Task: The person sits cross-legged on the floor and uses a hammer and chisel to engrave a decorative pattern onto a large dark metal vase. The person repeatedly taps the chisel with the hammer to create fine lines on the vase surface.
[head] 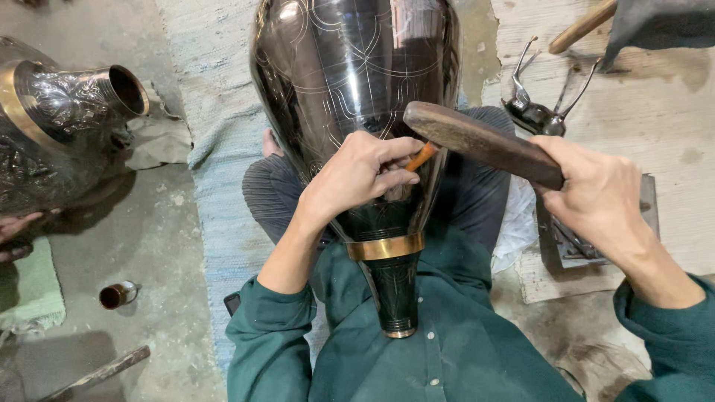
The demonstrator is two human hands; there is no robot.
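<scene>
- Dark engraved vase (350, 67): top cut off by upper edge; lower belly hidden behind left hand (357, 173).
- Orange tool (421, 156): only a stub shows, tip hidden by fingers.
- Wooden mallet (477, 140): grip end hidden in right hand (596, 195).
- Second vase (52, 112): body cut off at left edge.
- Metal tools (538, 112) at rear: too jumbled to tell apart.

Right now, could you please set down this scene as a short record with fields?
Left hand: pinches a small orange-tipped tool against the vase
Right hand: grips a dark wooden mallet, its head just above the tool
Vase: tall, black, fine engraved lines, brass band, lying in the lap
Nearby: second ornate vase at left, metal tools on a board, small cup on floor
</scene>
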